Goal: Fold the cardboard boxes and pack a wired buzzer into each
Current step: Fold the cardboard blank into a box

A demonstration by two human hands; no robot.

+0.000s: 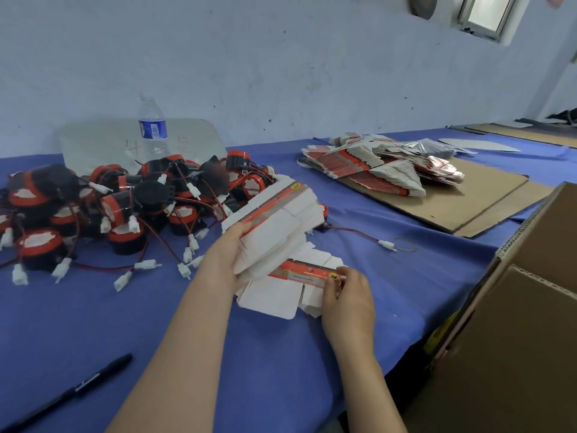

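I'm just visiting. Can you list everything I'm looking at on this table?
wired buzzers: a big pile, black and red with white plugs, left on the cloth
water bottle: one, clear with blue label, behind the pile
white board: one, leaning on the wall
loose flat boxes: a heap, red and white, far right on a cardboard sheet
marker: one, black, near left
rubber band: one, dark, middle right
carton: one, brown, right edge
tablecloth: one, blue, under everything
left hand: grips a stack of flat boxes
right hand: pinches a single flat box below it
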